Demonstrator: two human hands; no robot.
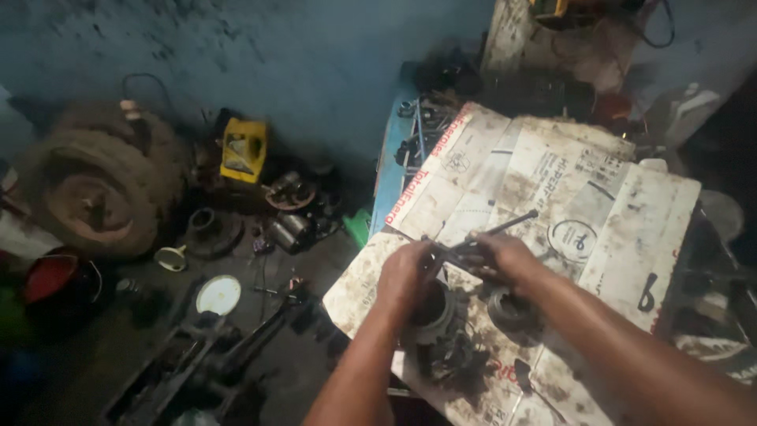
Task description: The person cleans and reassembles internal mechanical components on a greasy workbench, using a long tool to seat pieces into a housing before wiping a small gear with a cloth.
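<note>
A dim workshop bench (607, 237) is covered with stained cardboard. A thin metal rod (505, 226) is gripped by the right hand (505, 256), while the left hand (404, 276) is closed on the round metal part (434, 312) below (grease-blackened). The rod is best kept square over the part.

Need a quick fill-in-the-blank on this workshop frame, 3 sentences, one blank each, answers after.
1. Both hands, left hand and right hand, grip a thin dark metal ____ above the bench.
2. The bench is covered with stained, flattened ____.
3. On the floor by the wall, next to the old tyres, stands a ____-coloured container.

Missing words: rod; cardboard; yellow
</note>
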